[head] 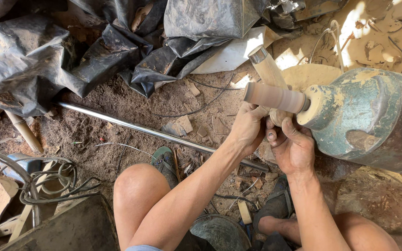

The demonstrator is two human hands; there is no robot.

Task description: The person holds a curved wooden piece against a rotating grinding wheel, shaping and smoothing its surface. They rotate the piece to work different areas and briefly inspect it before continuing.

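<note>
head view: left hand (247, 128) and right hand (294, 148), fingers curled tight, grip a wooden-handled tool (270, 74) under the sanding drum (275, 97) on a green motor (373, 116).

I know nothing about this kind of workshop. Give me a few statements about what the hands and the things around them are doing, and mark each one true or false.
1. Both hands, left hand and right hand, are at a pale wooden piece beside the tan cylinder that sticks out of the worn green machine. True.
2. The long shiny metal rod is held in the left hand. False: it lies on the dirt ground.
3. Crumpled black plastic sheeting lies at the top left. True.
4. The person wears gloves. False: both hands are bare.
5. The ground is clean tile. False: it is dirt strewn with wood chips.
</note>
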